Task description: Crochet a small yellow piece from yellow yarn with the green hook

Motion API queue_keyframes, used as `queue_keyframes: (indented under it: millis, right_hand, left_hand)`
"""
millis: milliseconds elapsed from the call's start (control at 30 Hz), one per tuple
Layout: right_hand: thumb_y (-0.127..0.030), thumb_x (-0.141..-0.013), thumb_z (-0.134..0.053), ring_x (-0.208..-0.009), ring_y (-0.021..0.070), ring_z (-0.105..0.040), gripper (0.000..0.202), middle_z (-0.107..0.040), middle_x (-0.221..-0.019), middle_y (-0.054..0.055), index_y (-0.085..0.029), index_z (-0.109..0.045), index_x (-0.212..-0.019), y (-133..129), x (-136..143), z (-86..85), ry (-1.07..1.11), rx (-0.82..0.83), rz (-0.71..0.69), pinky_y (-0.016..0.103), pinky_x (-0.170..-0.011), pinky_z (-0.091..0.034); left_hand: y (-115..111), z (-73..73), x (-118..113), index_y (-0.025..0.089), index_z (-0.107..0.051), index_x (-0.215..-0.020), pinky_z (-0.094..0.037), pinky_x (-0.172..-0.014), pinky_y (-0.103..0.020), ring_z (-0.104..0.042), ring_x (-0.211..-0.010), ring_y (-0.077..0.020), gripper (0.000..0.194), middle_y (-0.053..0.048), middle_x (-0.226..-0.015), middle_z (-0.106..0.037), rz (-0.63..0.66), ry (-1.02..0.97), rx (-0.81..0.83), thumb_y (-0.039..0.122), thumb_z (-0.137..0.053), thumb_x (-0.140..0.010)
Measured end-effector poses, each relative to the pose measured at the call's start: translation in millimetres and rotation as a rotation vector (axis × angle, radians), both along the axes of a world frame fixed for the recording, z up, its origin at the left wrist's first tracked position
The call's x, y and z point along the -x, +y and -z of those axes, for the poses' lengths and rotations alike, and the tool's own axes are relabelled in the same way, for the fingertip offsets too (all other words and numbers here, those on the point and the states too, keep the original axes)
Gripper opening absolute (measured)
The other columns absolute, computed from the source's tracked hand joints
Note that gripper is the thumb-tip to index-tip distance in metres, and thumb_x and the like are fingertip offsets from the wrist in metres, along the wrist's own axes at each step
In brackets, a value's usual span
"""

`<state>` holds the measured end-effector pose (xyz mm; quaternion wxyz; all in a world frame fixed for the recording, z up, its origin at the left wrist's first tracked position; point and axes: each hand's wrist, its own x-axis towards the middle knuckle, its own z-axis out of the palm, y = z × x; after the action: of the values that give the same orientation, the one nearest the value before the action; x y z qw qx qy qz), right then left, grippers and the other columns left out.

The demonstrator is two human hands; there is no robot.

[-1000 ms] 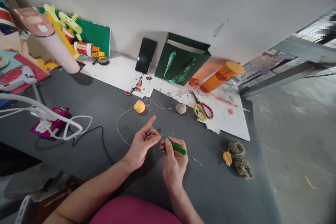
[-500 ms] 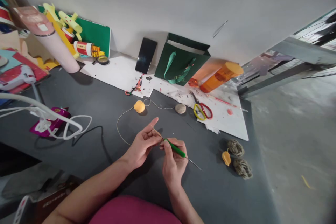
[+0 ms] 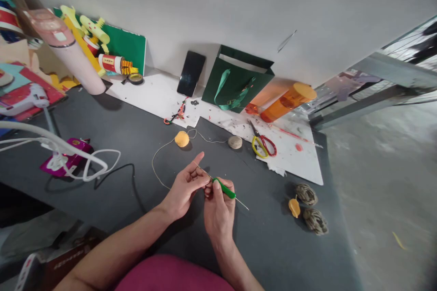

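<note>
You have the green-handled crochet hook [image 3: 225, 188] up in front of you, above the dark counter [image 3: 269, 245]. Your right hand [image 3: 220, 211] is closed around its handle, with the thumb on top. One thin metal end sticks out to the right, and the other end points at your left fingers. Your left hand [image 3: 182, 193] has its thumb and bent fingers pinched on the pale yarn [image 3: 156, 170], while the pointing finger sticks out with yarn across it. Anything smaller in that pinch is too tiny to tell.

The yarn curves from by your left hand up to a round yellow piece [image 3: 182, 139], makes a little loop, and goes on to a beige yarn ball [image 3: 235, 142]. To the right of that ball, scissors [image 3: 263, 144] with one yellow and one red handle lie partly on a white board [image 3: 293, 159]. Off to your right are two gray-green yarn bundles [image 3: 306, 194], with a small yellow-orange piece [image 3: 294, 208] beside them.

Farther back, a black phone [image 3: 191, 73] leans on the wall, next to a dark green paper bag [image 3: 235, 82]. An orange bottle [image 3: 288, 102] tilts to the bag's right. On the far left is a tall pink bottle [image 3: 73, 59], and nearer you is a purple power strip [image 3: 70, 157] with white cords.
</note>
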<state>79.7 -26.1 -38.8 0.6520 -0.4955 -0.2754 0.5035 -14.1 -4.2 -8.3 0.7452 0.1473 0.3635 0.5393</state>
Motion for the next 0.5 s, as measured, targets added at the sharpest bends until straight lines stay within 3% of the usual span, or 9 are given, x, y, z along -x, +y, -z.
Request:
queue_keyframes:
  millis: [267, 500]
  right_hand:
    - [-0.037, -0.079, -0.081, -0.058, 0.0118, -0.058, 0.025, -0.063, -0.067, -0.004, -0.022, -0.062, -0.084, -3.7, -4.8, -2.6, -0.044, -0.01, 0.052, 0.025, -0.057, -0.047]
    - [-0.045, -0.081, -0.078, -0.074, 0.014, -0.064, 0.026, -0.067, -0.083, -0.003, -0.026, -0.063, -0.088, -4.7, 5.2, 2.4, 0.132, 0.072, -0.035, 0.029, -0.07, -0.052]
  left_hand:
    - [-6.9, -2.0, -4.0, 0.022, -0.05, -0.149, -0.046, -0.071, -0.026, -0.056, -0.07, -0.0109, 0.077, 0.003, -0.076, -0.066, -0.1, 0.372, -0.135, 0.018, -0.079, -0.077]
    - [-5.2, -0.9, -4.4, 0.02, -0.048, -0.15, -0.047, -0.064, -0.025, -0.055, -0.065, -0.0098, 0.084, 0.004, -0.074, -0.063, -0.108, 0.244, -0.071, 0.023, -0.083, -0.074]
